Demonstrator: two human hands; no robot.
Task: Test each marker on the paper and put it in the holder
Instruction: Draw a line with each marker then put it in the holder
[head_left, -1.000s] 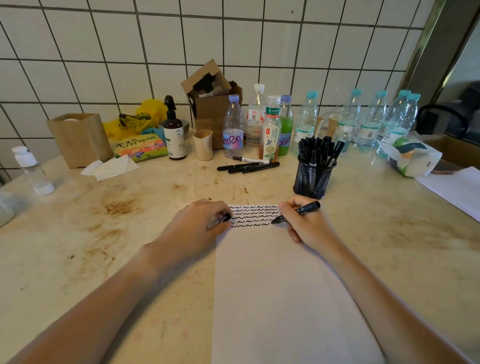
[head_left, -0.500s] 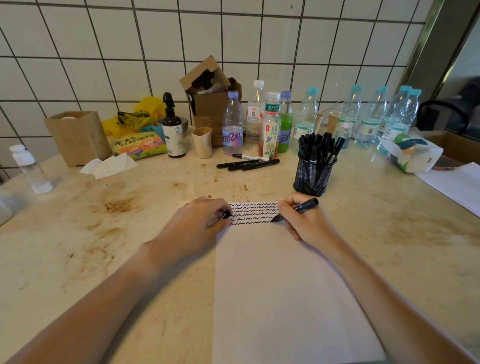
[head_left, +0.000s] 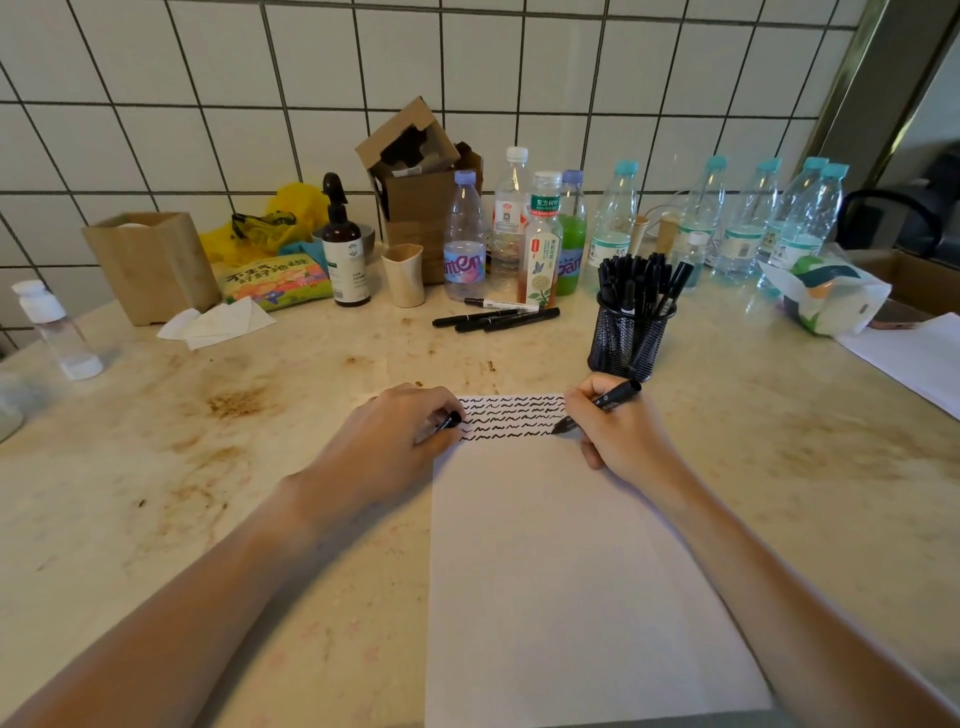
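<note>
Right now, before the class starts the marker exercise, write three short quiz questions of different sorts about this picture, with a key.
1. True or false: the right hand holds an uncapped black marker with its tip at the sheet of white paper.
2. Where do the wavy black test lines sit on the paper? A) along its far edge B) across its middle C) along its near edge
3. Fill in: the left hand holds a small black ____.

Key: 1 true; 2 A; 3 most likely the marker's cap, though little of it shows. The black mesh holder stands just beyond the right hand, already full of markers.
</note>
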